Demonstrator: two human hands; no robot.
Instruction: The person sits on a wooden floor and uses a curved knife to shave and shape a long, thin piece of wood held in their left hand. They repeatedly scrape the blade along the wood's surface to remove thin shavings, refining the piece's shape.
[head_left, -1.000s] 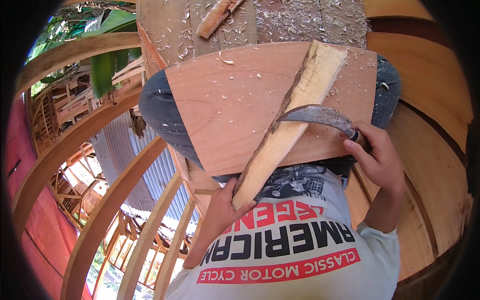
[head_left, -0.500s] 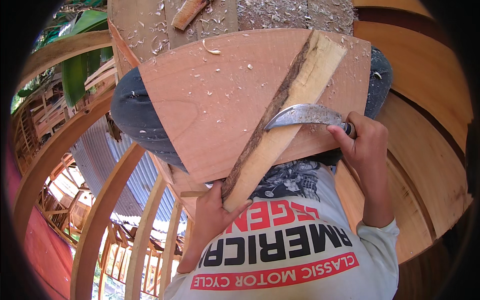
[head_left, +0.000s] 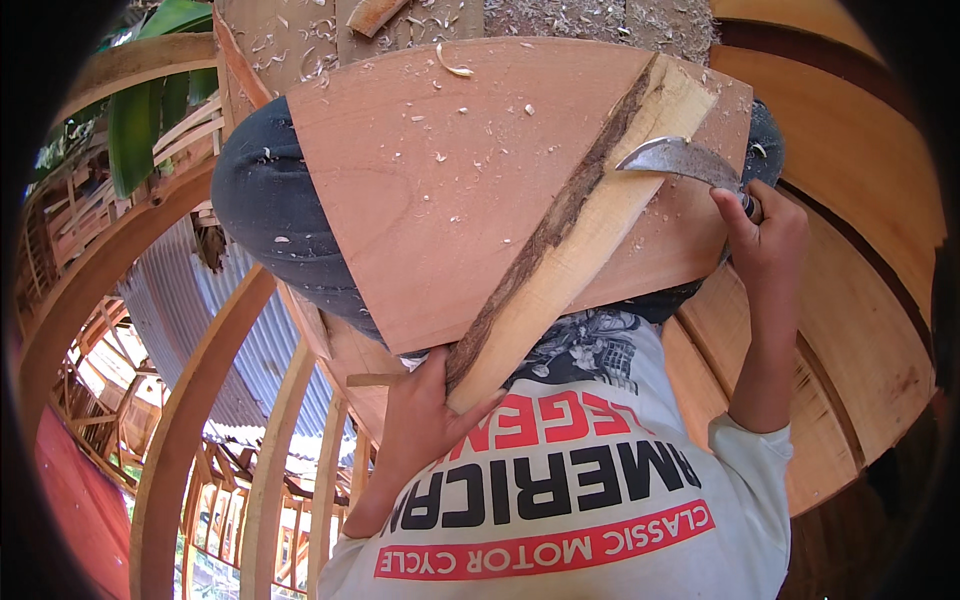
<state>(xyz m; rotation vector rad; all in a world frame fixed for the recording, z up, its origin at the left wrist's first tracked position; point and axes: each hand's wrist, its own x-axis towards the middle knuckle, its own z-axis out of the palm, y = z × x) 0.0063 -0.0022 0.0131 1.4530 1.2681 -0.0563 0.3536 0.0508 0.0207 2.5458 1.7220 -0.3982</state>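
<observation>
A long strip of wood (head_left: 575, 250), pale on its cut face and with dark bark along its left side, slants across a flat wooden board (head_left: 430, 200) on my lap. My left hand (head_left: 432, 400) is closed around the strip's near end, close to my shirt. In my right hand (head_left: 768, 235) is the dark handle of a curved knife (head_left: 680, 158), a sickle-like blade with a worn metal surface. The blade lies across the upper part of the strip, its tip reaching the bark edge. Small shavings dot the board.
Beyond the board, planks (head_left: 410, 38) carry many curled shavings and an offcut (head_left: 375, 14). Curved wooden panels (head_left: 840, 340) stand at my right. Wooden rails (head_left: 200, 400) run along my left, with corrugated metal sheets (head_left: 190, 320) and green leaves (head_left: 135, 130) past them.
The knife in my right hand has moved up the strip, farther from me and to the right. The board and strip have shifted slightly in view; my left hand keeps its hold.
</observation>
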